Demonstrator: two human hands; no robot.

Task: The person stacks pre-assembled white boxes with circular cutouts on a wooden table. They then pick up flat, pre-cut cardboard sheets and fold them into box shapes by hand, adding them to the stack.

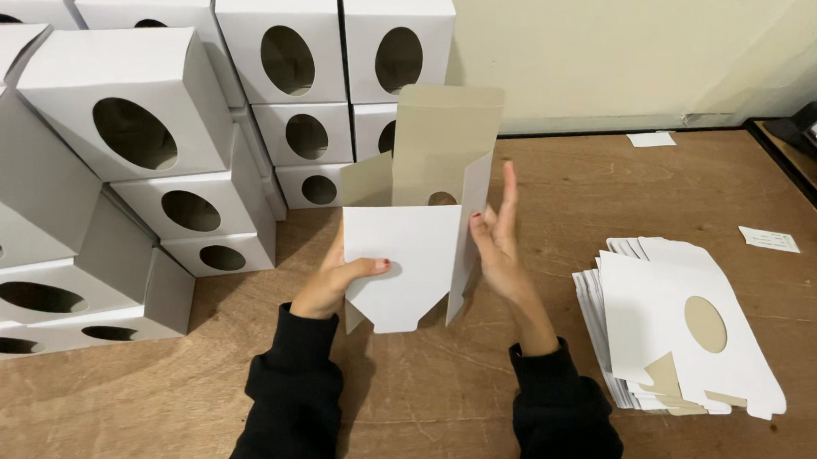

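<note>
I hold a half-formed white cardboard box (405,258) upright above the wooden table (561,201). Its grey inner flap stands up at the top, and an oval cut-out shows inside. My left hand (339,282) grips the box's left side, thumb across the white front panel. My right hand (499,240) presses flat against the right side panel, fingers straight and pointing up. Both forearms wear black sleeves.
Several folded white boxes with oval windows (140,137) are stacked at the left and back against the wall. A pile of flat white box blanks (677,322) lies at the right. Two small paper slips (769,239) lie further back on the table.
</note>
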